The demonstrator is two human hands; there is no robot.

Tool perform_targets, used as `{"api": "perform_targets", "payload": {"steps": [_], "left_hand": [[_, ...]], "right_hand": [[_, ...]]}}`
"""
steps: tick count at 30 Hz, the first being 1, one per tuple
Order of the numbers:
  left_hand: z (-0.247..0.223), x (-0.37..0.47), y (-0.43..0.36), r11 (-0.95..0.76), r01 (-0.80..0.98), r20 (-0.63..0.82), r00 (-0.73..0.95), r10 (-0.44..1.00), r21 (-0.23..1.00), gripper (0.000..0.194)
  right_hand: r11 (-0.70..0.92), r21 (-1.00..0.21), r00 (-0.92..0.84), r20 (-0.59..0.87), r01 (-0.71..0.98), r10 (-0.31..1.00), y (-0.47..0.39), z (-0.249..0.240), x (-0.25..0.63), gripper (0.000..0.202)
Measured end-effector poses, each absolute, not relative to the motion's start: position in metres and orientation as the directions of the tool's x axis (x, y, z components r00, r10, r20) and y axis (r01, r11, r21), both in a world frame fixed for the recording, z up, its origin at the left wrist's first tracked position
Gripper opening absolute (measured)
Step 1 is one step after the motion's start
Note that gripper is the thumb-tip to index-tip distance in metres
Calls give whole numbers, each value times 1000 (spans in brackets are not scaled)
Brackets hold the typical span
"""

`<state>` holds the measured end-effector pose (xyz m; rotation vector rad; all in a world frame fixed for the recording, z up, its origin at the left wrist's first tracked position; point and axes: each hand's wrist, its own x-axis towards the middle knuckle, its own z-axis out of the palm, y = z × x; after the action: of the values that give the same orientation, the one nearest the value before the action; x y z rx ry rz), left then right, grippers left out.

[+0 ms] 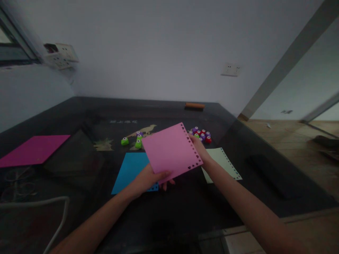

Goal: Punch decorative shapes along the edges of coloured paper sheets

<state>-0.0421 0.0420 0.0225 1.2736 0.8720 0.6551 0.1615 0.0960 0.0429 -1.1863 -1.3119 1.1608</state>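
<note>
A pink paper sheet (pixel 169 150), with small dark hearts and dots along two edges, is raised and tilted above the table. My left hand (pixel 152 178) grips its lower left part, thumb on top and fingers beneath. Behind the right edge of the sheet is my right hand (pixel 198 146), its fingers hidden by the paper. Under the left hand lies a blue sheet (pixel 129 171) with dark marks at its edge. A pale green sheet (pixel 224 164) lies partly behind my right forearm. Several red, purple and green one-eyed toys (pixel 203 133) cluster just past the right hand.
More green and purple one-eyed toys (pixel 138 144) stand left of the pink sheet. A magenta sheet (pixel 37 150) lies at the far left, and a brown roll (pixel 194 106) at the back of the dark glossy table (pixel 164 215). A white curved bar (pixel 34 203) is at lower left.
</note>
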Motion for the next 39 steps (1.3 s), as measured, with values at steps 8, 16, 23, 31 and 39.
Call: {"api": "perform_targets", "payload": {"steps": [8, 16, 23, 31, 39], "left_hand": [[20, -35, 39, 160, 74, -176, 326, 929, 984, 33], [21, -34, 38, 118, 239, -171, 213, 962, 964, 39], [22, -33, 40, 66, 426, -148, 163, 975, 902, 38], [26, -31, 39, -16, 454, -87, 205, 975, 891, 36], [27, -31, 37, -50, 475, -51, 198, 979, 879, 38]], "right_hand": [[-203, -933, -102, -181, -297, 978, 47, 22, 188, 44], [-332, -869, -179, -285, -367, 942, 29, 23, 171, 38], [-391, -806, -188, -343, -444, 920, 21, 16, 163, 45], [-364, -789, -156, -331, -494, 931, 19, 14, 157, 41], [-351, -791, -148, -321, -502, 935, 17, 14, 154, 39]]}}
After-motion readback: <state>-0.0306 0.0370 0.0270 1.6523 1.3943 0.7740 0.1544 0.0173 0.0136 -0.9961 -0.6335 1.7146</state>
